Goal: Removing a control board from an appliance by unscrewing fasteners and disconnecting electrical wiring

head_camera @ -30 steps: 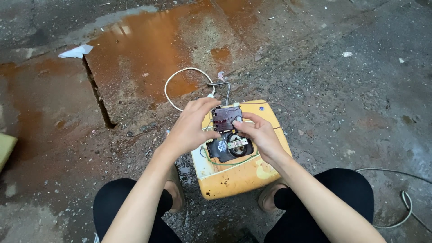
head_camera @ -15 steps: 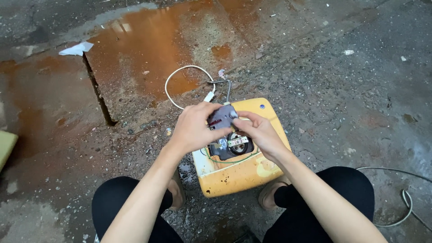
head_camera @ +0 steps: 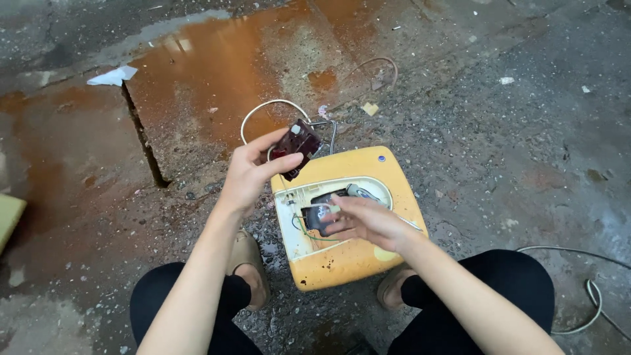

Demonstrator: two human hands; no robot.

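Yellow plastic housing (head_camera: 355, 256), smooth but scuffed and grimy, dull sheen at the rounded corners. Paler cream plastic around the opened recess (head_camera: 299, 227), matt and dirty. Dark, glossy plastic part (head_camera: 317, 215) inside the recess, under the right hand (head_camera: 368, 222). Small dark reddish board (head_camera: 297, 146), semi-glossy, pinched in the left hand (head_camera: 248, 176) at 11 o'clock from the housing. White cable (head_camera: 259, 112) at 12 o'clock, smooth rubbery sheath. Rough, gritty concrete floor (head_camera: 513, 151), wet and matt, with a glossy rust-brown puddle (head_camera: 217, 72) at 11 o'clock. Crumpled white paper (head_camera: 113, 76) at 10 o'clock. Black matt cloth over both knees (head_camera: 513, 283).
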